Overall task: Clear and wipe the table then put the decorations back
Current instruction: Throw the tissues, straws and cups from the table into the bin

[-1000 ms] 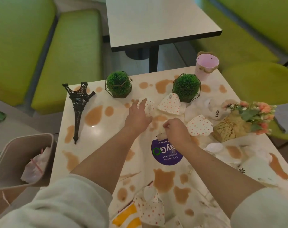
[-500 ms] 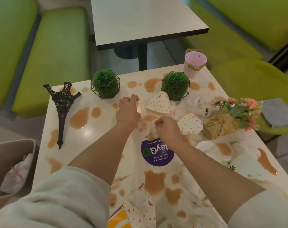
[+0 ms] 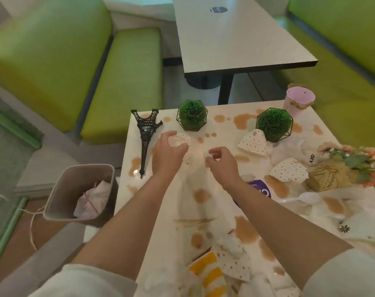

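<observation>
The left hand (image 3: 168, 154) holds a crumpled dotted paper wrapper (image 3: 181, 140) above the stained surface (image 3: 214, 185), its fingers (image 3: 178, 149) curled around the wad, which sticks out past the knuckles on the far side. The right hand (image 3: 222, 162) hovers just beside it, thumb and forefinger pinching a small white scrap (image 3: 207, 154). The tower model (image 3: 145, 138) lies just left of the left hand, and the waste bin (image 3: 83, 194) stands on the floor beside the surface.

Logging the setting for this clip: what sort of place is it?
Probably a casual café or fast-food dining area: green booth benches flank pedestal tables, and the stained near table holds polka-dot food wrappers.
</observation>
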